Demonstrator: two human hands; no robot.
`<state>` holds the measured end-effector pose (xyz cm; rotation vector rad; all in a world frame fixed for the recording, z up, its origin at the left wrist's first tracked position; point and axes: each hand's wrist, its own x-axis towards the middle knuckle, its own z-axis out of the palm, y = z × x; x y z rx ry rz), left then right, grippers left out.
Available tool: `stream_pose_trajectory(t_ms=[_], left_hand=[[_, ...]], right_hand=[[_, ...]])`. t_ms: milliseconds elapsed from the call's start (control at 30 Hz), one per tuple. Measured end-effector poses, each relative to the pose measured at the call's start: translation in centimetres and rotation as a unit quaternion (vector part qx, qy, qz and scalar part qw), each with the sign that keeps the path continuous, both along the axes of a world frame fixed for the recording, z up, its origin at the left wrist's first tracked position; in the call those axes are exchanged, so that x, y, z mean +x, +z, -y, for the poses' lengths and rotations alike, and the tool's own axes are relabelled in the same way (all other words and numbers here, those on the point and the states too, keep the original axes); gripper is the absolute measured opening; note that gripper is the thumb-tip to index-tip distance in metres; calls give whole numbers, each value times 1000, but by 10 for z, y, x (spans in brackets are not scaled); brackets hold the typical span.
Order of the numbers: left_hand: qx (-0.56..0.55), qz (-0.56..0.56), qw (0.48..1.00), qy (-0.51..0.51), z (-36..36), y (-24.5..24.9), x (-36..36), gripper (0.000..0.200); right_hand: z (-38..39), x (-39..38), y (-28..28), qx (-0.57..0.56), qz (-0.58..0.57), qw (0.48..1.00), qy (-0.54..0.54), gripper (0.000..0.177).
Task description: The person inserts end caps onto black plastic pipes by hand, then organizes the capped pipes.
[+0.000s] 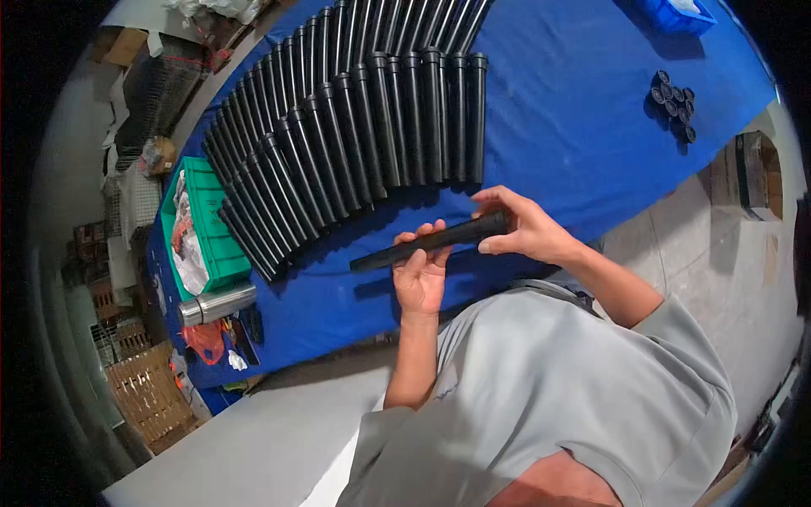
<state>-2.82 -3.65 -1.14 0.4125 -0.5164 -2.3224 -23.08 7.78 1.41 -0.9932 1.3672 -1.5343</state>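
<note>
A black tube (380, 256) is held above the blue cloth, lying at a slant with its wider collared end up to the right. My left hand (421, 275) supports it from below near the middle, palm up, fingers curled round it. At the wide end, my right hand (525, 230) has thumb and fingers closed around the collar, which they partly hide. Just beyond my hands, many similar black tubes (414, 122) lie side by side in two fanned rows, their collared ends pointing away from me.
Small black caps (672, 101) sit in a cluster on the right of the blue cloth (557, 110). A blue bin (676, 15) stands at the far right. On the left are a green crate (221, 221), a steel flask (217, 304) and a red plastic bag (203, 340).
</note>
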Motion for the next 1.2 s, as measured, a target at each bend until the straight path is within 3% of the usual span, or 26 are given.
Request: stream_pose_trajectory(t_ms=[100, 367, 567, 767, 900, 1000, 1100, 1200], left_hand=[[-27, -7, 1000, -9, 1, 4, -2, 30], [-21, -8, 1000, 2, -7, 4, -4, 30], [-38, 1, 999, -16, -4, 1, 3, 30], [-38, -23, 999, -7, -5, -1, -1, 29], [-37, -11, 999, -8, -3, -5, 3, 33], [-12, -1, 1000, -19, -3, 1, -3, 33], [33, 0, 999, -40, -4, -9, 8, 34], [49, -65, 995, -65, 3, -30, 9, 34]], right_hand=[[-5, -4, 14, 114, 192, 973, 57, 32], [-11, -3, 13, 97, 164, 980, 57, 24], [-12, -9, 9, 119, 127, 979, 103, 27], [-12, 4, 8, 31, 34, 999, 11, 25], [-12, 2, 12, 56, 45, 997, 30, 26], [-14, 0, 13, 4, -81, 997, 13, 29], [-9, 2, 12, -145, -247, 956, -60, 32], [-15, -5, 27, 23, -165, 986, 28, 38]])
